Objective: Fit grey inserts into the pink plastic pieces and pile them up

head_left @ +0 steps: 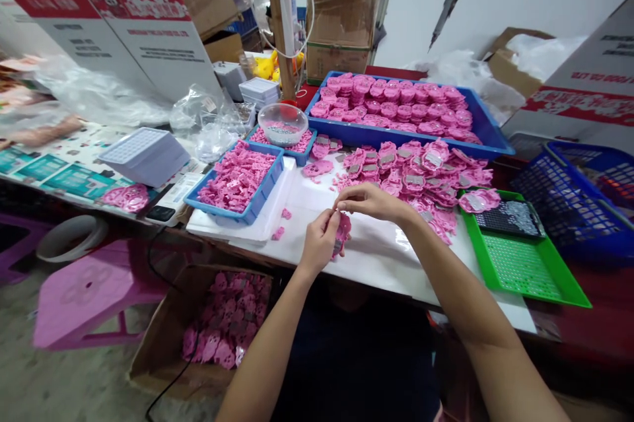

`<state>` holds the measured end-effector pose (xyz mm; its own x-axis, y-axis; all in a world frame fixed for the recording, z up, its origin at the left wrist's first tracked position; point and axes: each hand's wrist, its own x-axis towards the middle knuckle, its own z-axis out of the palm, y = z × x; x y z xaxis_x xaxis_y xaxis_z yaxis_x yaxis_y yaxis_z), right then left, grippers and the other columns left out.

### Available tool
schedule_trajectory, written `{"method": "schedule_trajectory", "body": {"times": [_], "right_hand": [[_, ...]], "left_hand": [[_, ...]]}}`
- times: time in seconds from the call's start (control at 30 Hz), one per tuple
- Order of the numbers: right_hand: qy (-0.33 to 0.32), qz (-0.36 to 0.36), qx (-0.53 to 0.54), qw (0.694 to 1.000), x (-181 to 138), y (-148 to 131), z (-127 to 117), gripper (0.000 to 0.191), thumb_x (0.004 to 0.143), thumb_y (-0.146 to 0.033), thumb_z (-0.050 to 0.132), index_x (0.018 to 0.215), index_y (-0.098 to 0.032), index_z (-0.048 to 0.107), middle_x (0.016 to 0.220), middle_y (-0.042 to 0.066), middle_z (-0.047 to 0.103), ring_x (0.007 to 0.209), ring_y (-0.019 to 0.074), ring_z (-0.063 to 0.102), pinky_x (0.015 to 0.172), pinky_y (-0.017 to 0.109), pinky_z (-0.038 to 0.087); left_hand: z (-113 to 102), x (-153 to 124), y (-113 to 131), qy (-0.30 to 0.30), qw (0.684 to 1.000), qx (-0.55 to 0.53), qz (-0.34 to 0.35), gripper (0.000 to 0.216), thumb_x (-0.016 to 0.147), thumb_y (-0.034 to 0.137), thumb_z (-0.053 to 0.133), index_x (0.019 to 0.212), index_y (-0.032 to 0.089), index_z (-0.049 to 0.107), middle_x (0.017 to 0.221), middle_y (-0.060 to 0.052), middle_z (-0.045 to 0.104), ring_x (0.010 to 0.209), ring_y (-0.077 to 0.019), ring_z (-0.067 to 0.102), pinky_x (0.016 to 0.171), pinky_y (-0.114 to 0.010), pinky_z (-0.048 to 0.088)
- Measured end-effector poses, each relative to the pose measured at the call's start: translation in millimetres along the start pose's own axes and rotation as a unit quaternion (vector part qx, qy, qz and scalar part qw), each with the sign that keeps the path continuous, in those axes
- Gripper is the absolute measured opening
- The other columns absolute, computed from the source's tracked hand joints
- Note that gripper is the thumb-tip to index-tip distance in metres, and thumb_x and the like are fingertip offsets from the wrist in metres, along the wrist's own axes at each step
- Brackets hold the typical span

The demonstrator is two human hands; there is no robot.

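My left hand (pixel 321 238) is closed around a pink plastic piece (pixel 343 229) with a scalloped edge, held just above the white work surface near its front. My right hand (pixel 365 200) pinches at the top edge of that piece, fingertips meeting the left thumb; whatever is between them is too small to make out. Right behind my hands lies a heap of similar pink pieces (pixel 416 168), several with grey rectangles on them. A few small pink parts (pixel 279 232) lie loose on the white sheet to the left.
A blue tray (pixel 242 216) of small pink parts stands left, beside a clear bowl (pixel 282 123). Behind is a large blue tray (pixel 488 138) of stacked pink pieces. A green tray (pixel 569 283) sits right, an open carton (pixel 148 352) below, and an electric screwdriver (pixel 446 11) hangs above.
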<state>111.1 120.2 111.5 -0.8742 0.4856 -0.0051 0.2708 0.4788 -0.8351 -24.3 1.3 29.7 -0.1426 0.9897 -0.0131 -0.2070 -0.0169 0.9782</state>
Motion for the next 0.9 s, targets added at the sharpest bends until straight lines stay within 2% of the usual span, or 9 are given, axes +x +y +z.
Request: {"method": "schedule_trajectory", "body": {"times": [0.1,0.17,0.23,0.33,0.4,0.47,0.6,0.73,0.9], "right_hand": [[0.072,-0.056,-0.097,0.991,14.5,-9.3,9.0,0.029,0.097,-0.037,0.058,0.101,-0.013,0.074,0.100,0.010,0.072,0.091,0.0192,0.064,0.084,0.031,0.048],[0.070,-0.090,-0.185,0.976,34.6,-19.1,22.0,0.024,0.098,-0.028,0.056,0.098,-0.012,0.074,0.101,0.012,0.073,0.095,0.0202,0.064,0.089,0.033,0.047],[-0.001,-0.095,-0.273,0.957,59.7,-29.4,40.1,0.020,0.096,-0.021,0.057,0.098,-0.011,0.074,0.100,0.015,0.073,0.096,0.0219,0.066,0.089,0.034,0.048],[-0.108,0.005,-0.372,0.922,94.7,-41.2,68.7,0.022,0.094,-0.022,0.060,0.098,-0.008,0.075,0.099,0.020,0.074,0.091,0.0267,0.070,0.079,0.035,0.051],[-0.126,0.064,-0.391,0.909,110.2,-44.9,82.1,0.024,0.092,-0.025,0.061,0.100,-0.007,0.075,0.100,0.022,0.075,0.088,0.0288,0.072,0.072,0.034,0.052],[-0.116,0.088,-0.392,0.908,118.2,-45.7,88.8,0.023,0.090,-0.022,0.062,0.102,-0.007,0.074,0.101,0.023,0.075,0.087,0.0296,0.073,0.069,0.034,0.053],[-0.101,0.112,-0.388,0.909,120.4,-43.0,89.4,0.020,0.085,-0.012,0.063,0.102,-0.007,0.073,0.099,0.021,0.075,0.084,0.0282,0.073,0.067,0.032,0.052],[-0.103,0.139,-0.378,0.910,118.9,-40.5,86.6,0.015,0.084,-0.012,0.065,0.095,-0.006,0.072,0.091,0.018,0.075,0.079,0.0237,0.070,0.064,0.028,0.049],[-0.101,0.129,-0.360,0.918,113.0,-38.1,73.5,0.010,0.083,-0.013,0.065,0.090,-0.008,0.071,0.089,0.015,0.074,0.078,0.0211,0.067,0.064,0.027,0.045]], "left_hand": [[2.8,4.0,-5.3,0.012,1.000,0.009,0.003,0.043,0.092,0.061,0.052,0.092,0.018,0.059,0.061,0.001,0.065,0.034,-0.0102,0.053,0.036,-0.022,0.042],[3.9,6.9,-9.3,0.016,0.999,0.037,0.010,0.040,0.091,0.056,0.054,0.085,0.018,0.060,0.058,0.001,0.064,0.036,-0.0113,0.054,0.038,-0.023,0.043],[4.0,9.3,-12.5,0.022,0.998,0.066,0.014,0.034,0.090,0.048,0.056,0.075,0.017,0.060,0.053,0.000,0.061,0.037,-0.0128,0.055,0.039,-0.024,0.043],[3.0,11.4,-15.4,0.038,0.996,0.078,0.001,0.023,0.085,0.032,0.058,0.065,0.021,0.055,0.043,0.001,0.054,0.033,-0.0137,0.049,0.037,-0.025,0.038],[2.3,12.0,-16.5,0.041,0.997,0.072,-0.008,0.022,0.080,0.026,0.057,0.060,0.023,0.051,0.038,0.002,0.049,0.031,-0.0139,0.045,0.035,-0.025,0.034],[1.8,12.0,-17.2,0.033,0.997,0.068,-0.010,0.025,0.078,0.024,0.057,0.055,0.024,0.048,0.037,0.001,0.048,0.031,-0.0141,0.044,0.035,-0.026,0.033],[0.8,10.4,-17.3,0.032,0.997,0.067,-0.012,0.028,0.077,0.024,0.055,0.051,0.024,0.047,0.036,0.000,0.048,0.032,-0.0141,0.044,0.036,-0.027,0.035],[0.2,8.1,-15.6,0.039,0.996,0.077,-0.014,0.035,0.082,0.027,0.052,0.047,0.023,0.048,0.036,-0.001,0.049,0.030,-0.0131,0.044,0.035,-0.026,0.034],[1.3,7.5,-12.7,0.045,0.996,0.070,-0.009,0.031,0.089,0.039,0.053,0.066,0.019,0.055,0.042,0.001,0.055,0.031,-0.0124,0.048,0.035,-0.023,0.034]]}}
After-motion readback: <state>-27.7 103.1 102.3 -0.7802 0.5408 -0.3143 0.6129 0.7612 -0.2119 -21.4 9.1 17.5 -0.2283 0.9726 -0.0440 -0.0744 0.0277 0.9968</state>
